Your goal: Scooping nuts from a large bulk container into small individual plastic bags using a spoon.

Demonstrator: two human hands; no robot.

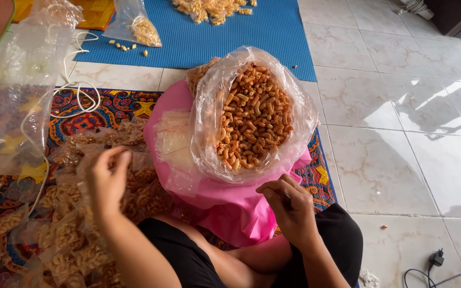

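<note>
A big clear plastic bag (pixel 300 106) full of orange curled macaroni snacks (pixel 254 120) stands open on a pink plastic sheet (pixel 236 213) in front of my crossed legs. A stack of small empty clear bags (pixel 173 140) lies on the pink sheet to its left. My right hand (pixel 290 205) rests just below the big bag, curled into a fist around a small dark object. My left hand (pixel 108 181) hovers over a pile of small filled snack packets (pixel 70 234), fingertips drawn together. Whether they pinch clear plastic is unclear.
A patterned mat (pixel 108 109) lies under the pile. A blue mat (pixel 214 37) beyond holds loose snacks and a part-filled bag (pixel 134 24). Large crumpled clear plastic (pixel 12 101) and a white cord (pixel 76 90) are at left. White floor tiles and a black plug (pixel 436 259) are at right.
</note>
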